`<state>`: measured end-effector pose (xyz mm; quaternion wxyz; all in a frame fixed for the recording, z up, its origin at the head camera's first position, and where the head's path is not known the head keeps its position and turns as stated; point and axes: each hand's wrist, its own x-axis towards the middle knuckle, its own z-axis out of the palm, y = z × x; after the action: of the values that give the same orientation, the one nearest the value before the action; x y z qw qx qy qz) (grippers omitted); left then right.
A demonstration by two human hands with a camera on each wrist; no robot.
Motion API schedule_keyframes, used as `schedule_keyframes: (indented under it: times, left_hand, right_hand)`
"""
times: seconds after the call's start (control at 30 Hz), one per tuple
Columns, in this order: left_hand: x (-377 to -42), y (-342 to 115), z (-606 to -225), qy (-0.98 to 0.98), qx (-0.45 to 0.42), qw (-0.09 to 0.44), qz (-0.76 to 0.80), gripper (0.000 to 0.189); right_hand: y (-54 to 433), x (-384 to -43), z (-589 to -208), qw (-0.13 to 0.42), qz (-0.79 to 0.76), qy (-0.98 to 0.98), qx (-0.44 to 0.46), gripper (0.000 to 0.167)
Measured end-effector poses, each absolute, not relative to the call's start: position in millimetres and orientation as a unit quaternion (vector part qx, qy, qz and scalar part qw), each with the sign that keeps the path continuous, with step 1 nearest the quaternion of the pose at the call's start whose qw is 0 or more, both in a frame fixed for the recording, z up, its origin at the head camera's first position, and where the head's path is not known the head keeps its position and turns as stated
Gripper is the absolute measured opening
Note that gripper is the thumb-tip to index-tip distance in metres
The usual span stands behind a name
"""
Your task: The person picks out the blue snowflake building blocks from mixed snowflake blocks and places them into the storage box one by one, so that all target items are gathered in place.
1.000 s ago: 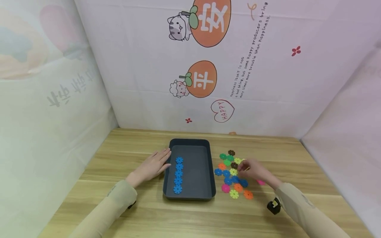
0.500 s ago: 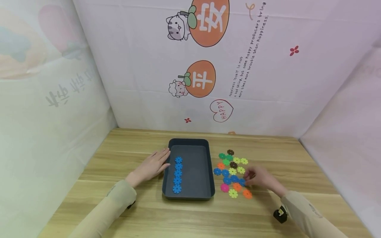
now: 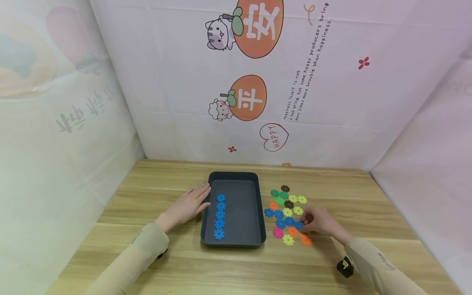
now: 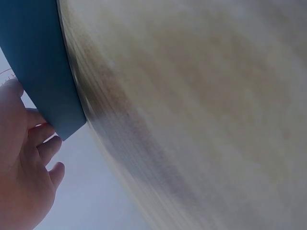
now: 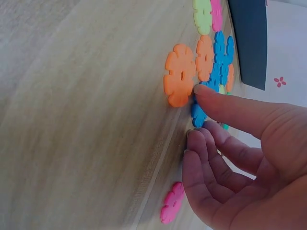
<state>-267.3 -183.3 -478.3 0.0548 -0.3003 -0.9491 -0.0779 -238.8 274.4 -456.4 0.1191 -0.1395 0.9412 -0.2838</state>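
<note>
The right hand [image 3: 321,220] has moved from the yellow discs [image 3: 298,210] to a blue disc [image 3: 299,225] on the table [image 3: 206,272], like the 5 blue ones [image 3: 220,214] in the tray [image 3: 233,246], fingers [image 5: 234,147] around it, pinching or not I cannot tell, the left hand [image 3: 187,205] resting relaxed on the rim.

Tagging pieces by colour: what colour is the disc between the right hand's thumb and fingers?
Blue; the disc shows best in the right wrist view.
</note>
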Motion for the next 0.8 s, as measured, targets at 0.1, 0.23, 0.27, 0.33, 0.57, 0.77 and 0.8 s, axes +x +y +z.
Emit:
schedule_keyframes:
  times: [0.1,0.23,0.27,0.33,0.57,0.77,0.8]
  left_hand:
    - [-267.4,-183.5,-478.8,-0.949,-0.300,0.057,-0.078,0.061]
    - [-267.4,-183.7,-479.4,-0.949,-0.300,0.058,-0.079,0.060]
    - [-267.3,-183.7,-479.3,-0.949,-0.299,0.057,-0.080,0.060]
    - [-267.0,-183.5,-478.8,-0.949,-0.299,0.055,-0.084,0.060]
    - [-266.9,-182.3,-475.7,-0.949,-0.299,0.050,-0.085,0.060]
    - [-267.0,-182.4,-476.0,-0.949,-0.299,0.046,-0.085,0.060]
    - [-266.9,-182.5,-476.3,-0.949,-0.299,0.046,-0.084,0.060]
  right_hand:
    - [274.5,-239.3,-456.4,0.118,-0.281,0.942,-0.143,0.025]
    - [274.9,-238.8,-455.5,0.118,-0.288,0.939,-0.148,0.026]
    - [275.1,-238.8,-455.2,0.119,-0.291,0.938,-0.148,0.027]
    - [275.9,-238.7,-455.3,0.119,-0.294,0.937,-0.148,0.028]
    - [281.9,-240.8,-451.7,0.111,-0.306,0.929,-0.175,0.014]
    - [283.6,-241.9,-445.0,0.131,-0.338,0.917,-0.166,0.008]
    - [283.1,-242.4,-443.8,0.133,-0.338,0.917,-0.162,0.008]
